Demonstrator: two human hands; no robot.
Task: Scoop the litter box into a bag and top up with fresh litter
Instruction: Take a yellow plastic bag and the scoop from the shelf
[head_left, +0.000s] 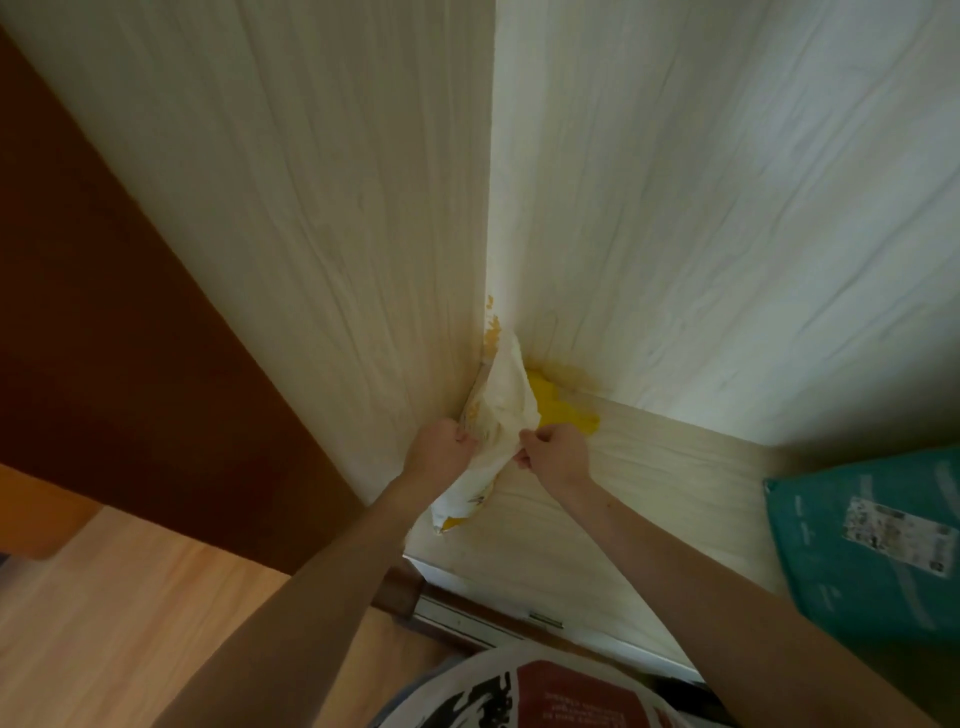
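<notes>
Bag: a white bag (498, 415) with yellow print is held up between both hands in front of a pale wood-grain corner; its long axis runs from the lower end near the left forearm up and away toward the corner seam.
Left hand (439, 447): grip curled round the bag's left edge, fingers pinching the material.
Right hand (556, 452): grip pinching the bag's right edge, thumb and fingers pressed together on it.
Key relation: the bag lies directly between the two grips, its mouth edge spanning them; both hands are equally near, each touching an opposite side.
Yellow patch (563, 410): bright yellow stuff sits in the corner just beyond the right hand; whether it is litter or a stain I cannot tell.
Litter box: not in view.
Other items: a teal sack (872, 551) at right, a red and white sack (545, 691) at the bottom edge, wooden floor (130, 597) at lower left.
Likely step: pulling the bag's mouth apart; looks early in the task.
</notes>
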